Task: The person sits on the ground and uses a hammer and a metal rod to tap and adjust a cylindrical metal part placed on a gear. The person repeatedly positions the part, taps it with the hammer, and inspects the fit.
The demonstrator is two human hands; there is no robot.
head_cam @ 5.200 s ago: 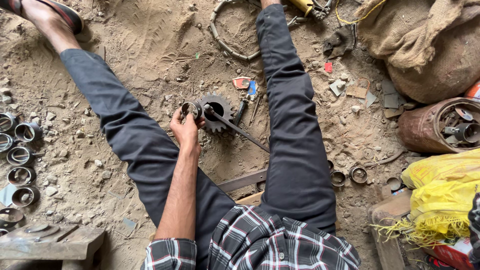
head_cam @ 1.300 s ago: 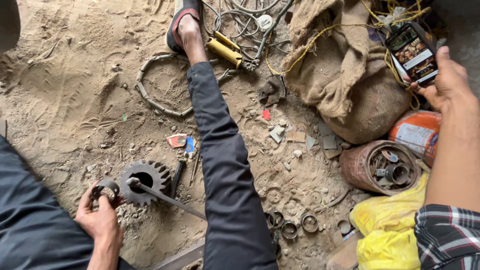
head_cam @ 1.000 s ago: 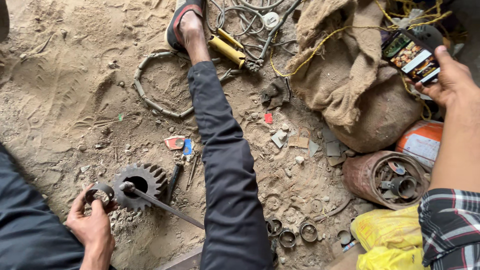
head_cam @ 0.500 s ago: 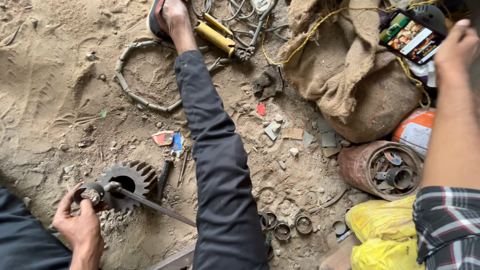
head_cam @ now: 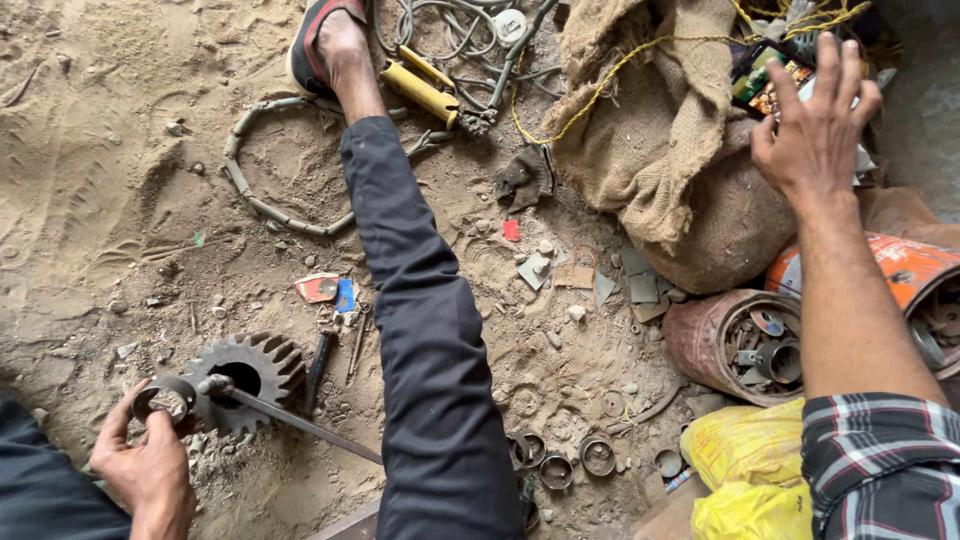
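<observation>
Metal ring [head_cam: 165, 398] on the sandy ground [head_cam: 120, 180], low by its left edge, touching a toothed gear [head_cam: 245, 378]. Left hand [head_cam: 148, 470] grasps the ring, fingers curled round its rim. A thin rod [head_cam: 300, 425] slants off the gear. Right hand [head_cam: 815, 125], fingers spread flat, rests on a phone [head_cam: 765, 85] atop a burlap sack [head_cam: 680, 130]. Rusty can [head_cam: 730, 340] beside.

Bare sand [head_cam: 110, 190] lies open upper left; the burlap sack [head_cam: 680, 150] and rusty can [head_cam: 745, 345] crowd the right
</observation>
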